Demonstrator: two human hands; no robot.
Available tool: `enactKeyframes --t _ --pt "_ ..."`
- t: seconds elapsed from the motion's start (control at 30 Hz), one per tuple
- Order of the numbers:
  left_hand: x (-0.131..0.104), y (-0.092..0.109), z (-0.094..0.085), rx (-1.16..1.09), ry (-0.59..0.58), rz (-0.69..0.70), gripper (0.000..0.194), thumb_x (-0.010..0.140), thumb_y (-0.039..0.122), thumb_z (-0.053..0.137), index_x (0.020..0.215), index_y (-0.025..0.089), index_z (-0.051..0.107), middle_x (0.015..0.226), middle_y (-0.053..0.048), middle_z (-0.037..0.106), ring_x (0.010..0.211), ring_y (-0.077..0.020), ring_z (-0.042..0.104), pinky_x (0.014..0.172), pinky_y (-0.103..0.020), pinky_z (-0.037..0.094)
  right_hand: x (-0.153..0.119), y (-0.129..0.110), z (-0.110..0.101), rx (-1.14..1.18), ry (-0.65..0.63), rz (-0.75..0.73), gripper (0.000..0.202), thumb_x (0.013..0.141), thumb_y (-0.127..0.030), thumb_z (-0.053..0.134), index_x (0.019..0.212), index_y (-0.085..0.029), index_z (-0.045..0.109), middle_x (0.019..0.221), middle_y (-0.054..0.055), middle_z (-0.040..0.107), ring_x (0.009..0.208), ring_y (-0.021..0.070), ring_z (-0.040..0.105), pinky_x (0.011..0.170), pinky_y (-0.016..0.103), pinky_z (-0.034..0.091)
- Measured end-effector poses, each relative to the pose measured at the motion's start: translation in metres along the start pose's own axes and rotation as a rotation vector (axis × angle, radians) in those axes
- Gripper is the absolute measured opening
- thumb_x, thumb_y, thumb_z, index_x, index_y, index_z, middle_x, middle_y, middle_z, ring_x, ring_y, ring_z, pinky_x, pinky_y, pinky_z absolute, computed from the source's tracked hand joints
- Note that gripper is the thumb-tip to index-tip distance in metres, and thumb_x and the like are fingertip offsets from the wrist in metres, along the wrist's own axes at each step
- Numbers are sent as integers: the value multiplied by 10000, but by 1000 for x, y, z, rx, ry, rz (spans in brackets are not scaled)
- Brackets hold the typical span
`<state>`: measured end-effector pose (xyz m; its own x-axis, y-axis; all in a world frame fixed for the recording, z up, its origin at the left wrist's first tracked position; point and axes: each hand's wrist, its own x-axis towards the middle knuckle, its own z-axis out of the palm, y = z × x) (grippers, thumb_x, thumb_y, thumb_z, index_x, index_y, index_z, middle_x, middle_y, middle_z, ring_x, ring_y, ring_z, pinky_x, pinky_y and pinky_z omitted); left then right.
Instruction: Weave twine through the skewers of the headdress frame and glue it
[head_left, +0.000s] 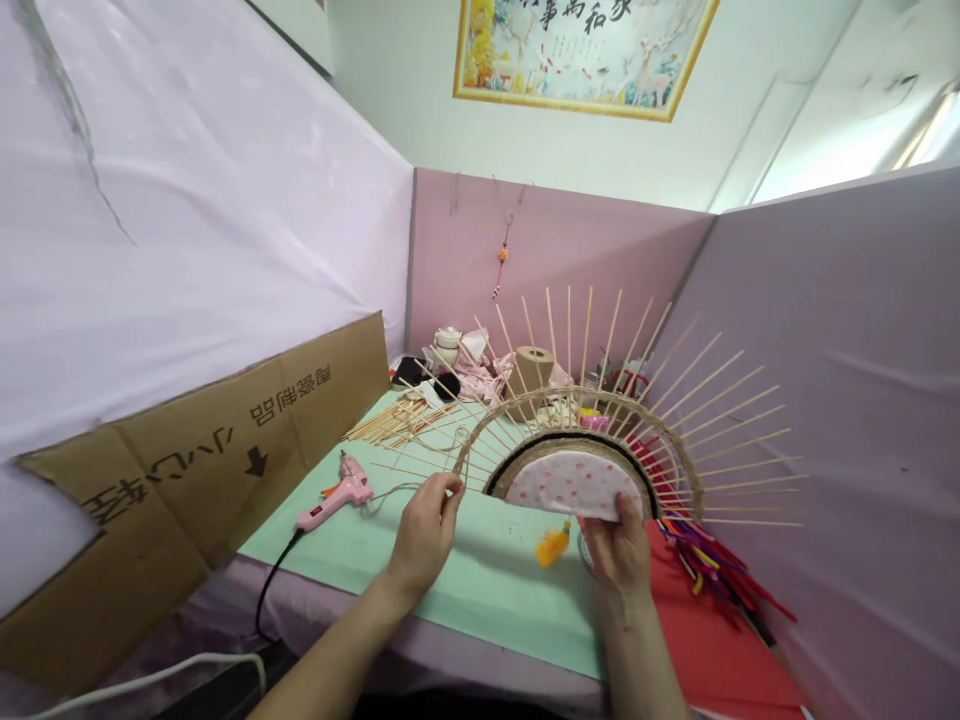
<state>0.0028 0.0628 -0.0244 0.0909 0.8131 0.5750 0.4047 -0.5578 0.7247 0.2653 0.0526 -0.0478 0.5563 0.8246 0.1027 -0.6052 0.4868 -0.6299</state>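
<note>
A half-round fan frame [576,480] with a spotted pink-white cloth centre, a black band and thin sticks spreading outward is held above the table. My right hand [621,555] grips its lower right edge, thumb on the cloth and fingers behind. My left hand [430,525] is closed at the frame's left side, thumb and fingers pinching a thin twine [397,488]. That twine trails left towards the pink glue gun [345,492], and a twine arc crosses the sticks. An orange tassel [553,545] shows below the frame.
Loose sticks [397,420] lie at the back left, beside a white jar [447,345] and a twine roll [534,368]. Coloured pipe cleaners [712,565] lie on red sheet [697,640] at right. A cardboard panel [217,450] stands at left.
</note>
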Motion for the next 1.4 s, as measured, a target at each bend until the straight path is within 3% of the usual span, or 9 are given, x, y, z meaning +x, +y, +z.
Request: enactKeyframes --t 0.17,0.3,0.4,0.6,0.67,0.83,1.07,1.23,1.4 --pt "0 1 -7 -150 91 -148 112 864 309 508 888 213 560 774 -17 577 691 -168 543 654 -291 421 0 1 6 -1 0 13 356 675 -348 747 1005 -239 671 993 -1 746 1019 190 667 1022 403 470" --pt "0 0 3 -518 105 -398 212 799 393 585 871 211 503 669 42 481 535 -105 443 508 -232 342 2 0 10 -15 -41 -24 362 706 -360 726 1044 -247 661 1026 2 740 1086 192 637 1062 422 430" --pt "5 4 6 -754 117 -528 278 733 362 648 897 208 483 702 58 483 490 -58 367 469 -201 286 3 0 11 1 -41 -31 349 702 -350 730 1030 -251 667 1016 2 743 1094 201 634 1062 441 429" --pt "20 17 2 -1071 -59 -592 382 721 435 705 962 160 591 806 17 529 461 -2 219 435 -193 176 5 -1 17 45 -22 -28 294 699 -330 734 980 -270 672 1026 -10 740 1098 185 632 1063 430 431" --pt "24 19 5 -1142 -131 -593 431 694 456 737 979 160 608 728 37 492 450 0 178 429 -194 146 5 -1 19 41 -29 -14 304 690 -334 739 980 -275 670 1031 -13 739 1107 186 628 1067 429 428" --pt "31 16 27 -1155 -261 -639 470 584 446 825 837 170 542 518 126 225 417 -13 143 416 -190 93 2 5 29 36 -59 6 302 700 -329 731 988 -261 671 1040 -12 734 1130 190 613 1098 442 389" --pt "35 7 42 -1115 -281 -681 532 548 448 845 720 184 416 503 144 182 397 -2 114 399 -188 56 -3 16 51 65 -112 96 323 641 -364 792 934 -266 699 1001 -14 743 1083 186 634 1109 426 368" --pt "38 6 45 -1186 -191 -665 537 564 417 847 747 190 396 535 138 217 397 5 108 389 -169 55 -17 31 66 122 -272 165 476 537 -520 832 927 -280 704 1070 17 731 1132 230 605 1064 435 404" --pt "50 3 48 -1199 -184 -650 518 567 387 853 774 181 424 543 138 206 392 9 122 382 -153 78 -18 46 81 138 -288 251 426 516 -370 883 889 -289 694 962 -24 752 977 182 668 919 343 511"
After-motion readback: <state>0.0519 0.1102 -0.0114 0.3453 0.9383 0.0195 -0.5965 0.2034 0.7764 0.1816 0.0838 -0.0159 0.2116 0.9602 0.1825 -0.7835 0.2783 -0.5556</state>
